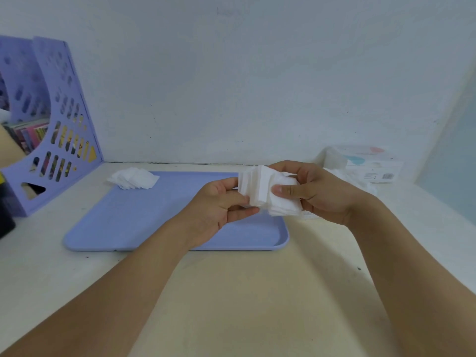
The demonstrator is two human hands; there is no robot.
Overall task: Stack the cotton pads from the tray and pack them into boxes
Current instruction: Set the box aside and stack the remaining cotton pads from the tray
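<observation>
A thick stack of white cotton pads (262, 186) is held above the right end of the blue tray (144, 217). My left hand (219, 204) pinches the stack's left edge with thumb and fingers. My right hand (316, 191) grips its right side, thumb lying across the top pad. A small loose pile of cotton pads (134, 178) lies at the tray's far left corner. A white box (371, 163) with pink and blue marks stands at the back right by the wall, with more white pads (360, 181) beside it, partly hidden by my right hand.
A purple perforated file holder (51, 119) with books stands at the left against the wall. A dark object (5, 215) sits at the left edge. The pale tabletop (244, 292) stretches toward me in front of the tray.
</observation>
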